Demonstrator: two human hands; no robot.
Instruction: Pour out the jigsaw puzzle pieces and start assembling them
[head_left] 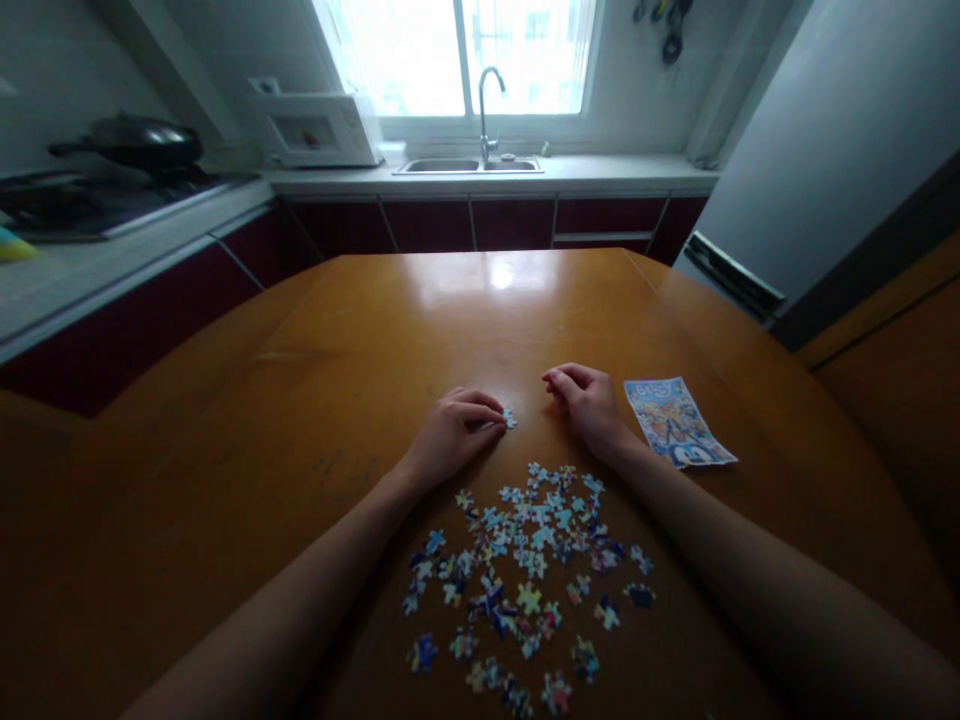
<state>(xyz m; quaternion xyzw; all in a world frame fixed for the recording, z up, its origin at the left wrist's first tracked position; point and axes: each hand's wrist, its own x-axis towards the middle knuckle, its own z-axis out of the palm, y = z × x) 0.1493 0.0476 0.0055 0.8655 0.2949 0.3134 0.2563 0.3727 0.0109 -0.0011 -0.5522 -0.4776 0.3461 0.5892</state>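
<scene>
My left hand [463, 428] rests on the table with its fingertips closed on a small light-blue jigsaw puzzle piece [510, 418]. To the right of it, my right hand [589, 400] is held just over the wood, thumb and fingers pressed together; whatever is in that pinch, if anything, is hidden. Nearer to me, between my forearms, lies a loose spread of jigsaw puzzle pieces [541, 538], mostly pale blue with some dark blue, yellow and red ones. A colourful printed picture sheet [675, 422] lies beside my right wrist.
The wooden table [360, 340] has rounded edges. Beyond it runs a counter with a sink [442, 166], a faucet [484, 115] and a white microwave [315, 130]. A wok [139, 140] sits on the stove at left; a refrigerator [817, 150] stands at right.
</scene>
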